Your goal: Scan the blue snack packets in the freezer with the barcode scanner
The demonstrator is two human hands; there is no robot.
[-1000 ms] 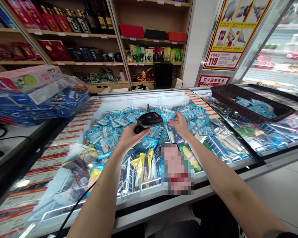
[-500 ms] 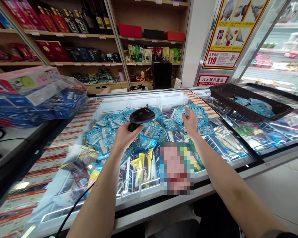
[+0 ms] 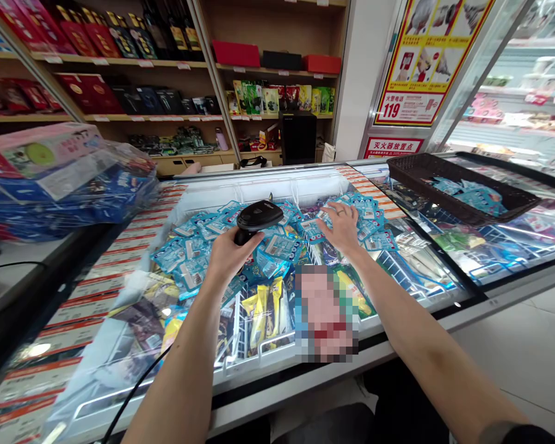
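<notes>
My left hand [image 3: 231,254] is closed around the handle of a black barcode scanner [image 3: 259,216], its head pointing away over a spread of small blue packets [image 3: 192,271]. A black cable trails below my left forearm. Over the right-hand group of blue packets [image 3: 367,216] is my right hand [image 3: 341,227], palm down with fingers spread. Its fingertips are at the packets; whether they touch them I cannot tell. The packets overlap one another across the glass-topped chest freezer [image 3: 240,185]. Below them show yellow wrapped ice creams [image 3: 261,314] and white wire dividers.
A brown basket [image 3: 411,169] holding more blue packets stands on the freezer at right. Plastic-wrapped boxes [image 3: 69,191] are piled at left. Price-label strips [image 3: 97,271] run along the glass. Shelves [image 3: 176,117] of goods stand behind. A blurred-out patch [image 3: 326,314] covers the near middle.
My right hand has shifted slightly left, and its fingers have gone from bunched to spread over the packets. My left hand still holds the scanner. The view has shifted slightly.
</notes>
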